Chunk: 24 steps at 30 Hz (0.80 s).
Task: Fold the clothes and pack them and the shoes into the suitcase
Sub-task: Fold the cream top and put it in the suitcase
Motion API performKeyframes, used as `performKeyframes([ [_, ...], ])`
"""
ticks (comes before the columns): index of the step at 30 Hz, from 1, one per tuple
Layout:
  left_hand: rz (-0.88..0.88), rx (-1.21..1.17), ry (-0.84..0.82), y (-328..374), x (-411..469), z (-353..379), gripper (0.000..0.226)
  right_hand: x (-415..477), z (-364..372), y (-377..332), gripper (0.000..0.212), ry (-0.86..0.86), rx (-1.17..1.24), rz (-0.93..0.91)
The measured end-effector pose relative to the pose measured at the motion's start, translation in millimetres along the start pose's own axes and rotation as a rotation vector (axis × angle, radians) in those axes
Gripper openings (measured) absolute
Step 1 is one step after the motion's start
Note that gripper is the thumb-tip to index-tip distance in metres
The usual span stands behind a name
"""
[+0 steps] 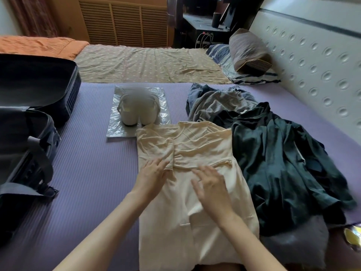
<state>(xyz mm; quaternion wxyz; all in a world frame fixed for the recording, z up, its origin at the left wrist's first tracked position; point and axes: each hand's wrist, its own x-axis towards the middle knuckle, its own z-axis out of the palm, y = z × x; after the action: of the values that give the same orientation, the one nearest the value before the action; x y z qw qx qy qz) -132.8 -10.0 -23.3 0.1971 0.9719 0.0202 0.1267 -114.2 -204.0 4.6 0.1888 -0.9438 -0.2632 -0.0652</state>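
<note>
Item: cream top [195, 192], one, flat on purple mat [93, 163], sleeves folded in; left hand [154, 173] rests on it, fingers straight and close together, tips on the left cuff; right hand [211, 184] lies flat on it, fingers spread. Beyond the left fingertips: shoes [136, 112], two, pale, on one plastic bag [117, 130], partly blurred. Right of the right fingers, touching the top: dark green garment [283, 163], one; grey garment [214, 102], one, behind. Well left of the left fingers: suitcase [29, 114], one, open.
</note>
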Motion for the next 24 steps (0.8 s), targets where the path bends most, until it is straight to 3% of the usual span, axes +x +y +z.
performKeyframes([
  [3,-0.007,0.074,-0.187,15.4,18.0,8.6,0.058,9.3,-30.7,37.0,0.033,0.113,0.063,0.177],
  [6,-0.089,0.143,-0.448,11.8,23.1,21.2,0.066,7.0,-45.0,64.8,0.030,0.095,0.066,0.297],
  [8,-0.102,0.164,-0.484,8.5,19.6,30.0,0.069,2.0,-45.9,73.5,0.031,0.074,0.063,0.344],
  [12,-0.159,0.110,-0.464,16.8,31.4,25.0,0.062,-3.7,-46.9,81.8,0.040,0.103,0.110,0.458],
  [15,-0.119,0.042,-0.136,31.3,50.5,15.5,0.036,-3.5,-46.7,86.3,0.042,0.077,0.119,0.515],
  [17,-0.152,-0.045,-0.027,49.2,63.9,10.7,0.027,-2.4,-45.8,88.3,0.041,0.085,0.138,0.549],
  [24,-0.263,-0.350,-0.098,120.8,116.0,22.9,0.022,1.0,-39.5,99.7,0.042,0.040,0.127,0.679],
])
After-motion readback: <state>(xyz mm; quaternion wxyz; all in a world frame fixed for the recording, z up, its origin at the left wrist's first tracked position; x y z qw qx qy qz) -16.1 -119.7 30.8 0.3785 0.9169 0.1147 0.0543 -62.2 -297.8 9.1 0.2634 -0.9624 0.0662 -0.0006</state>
